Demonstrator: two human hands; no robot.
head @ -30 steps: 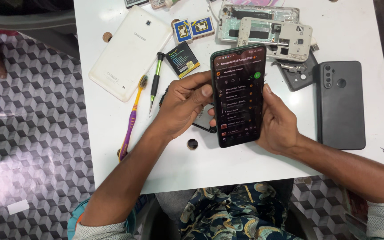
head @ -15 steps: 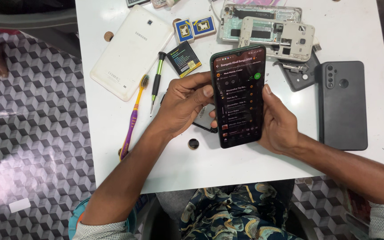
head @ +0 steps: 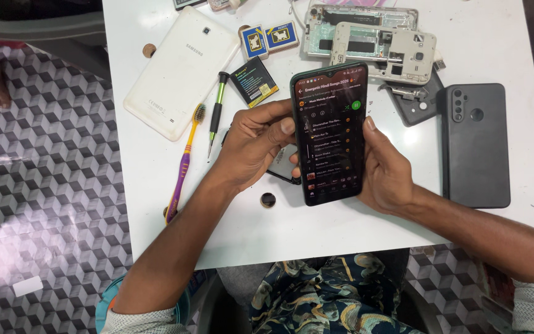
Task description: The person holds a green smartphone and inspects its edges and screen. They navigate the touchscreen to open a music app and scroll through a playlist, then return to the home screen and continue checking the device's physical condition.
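- white table (head: 156,185) fills the upper part of the head view, standing on a floor (head: 44,204) of grey cube-pattern tiles; a person sits at its near edge
- both hands hold a dark smartphone (head: 330,133) upright just above the table, near its middle; its screen is lit and shows a dark list
- left hand (head: 251,145) grips the phone's left edge, fingers curled, thumb tip on that edge
- right hand (head: 385,170) is closed around the right edge and lower back, thumb lying along the side
- a white tablet (head: 180,71) lies face down to the left; beside it a green-handled screwdriver (head: 216,111) and a yellow-and-purple toothbrush (head: 183,164)
- a small black battery (head: 254,81) sits near the screwdriver; two bare phone frames (head: 366,37) lie at the far edge
- a dark grey phone back (head: 474,145), camera side up, rests to the right, well apart from the hands
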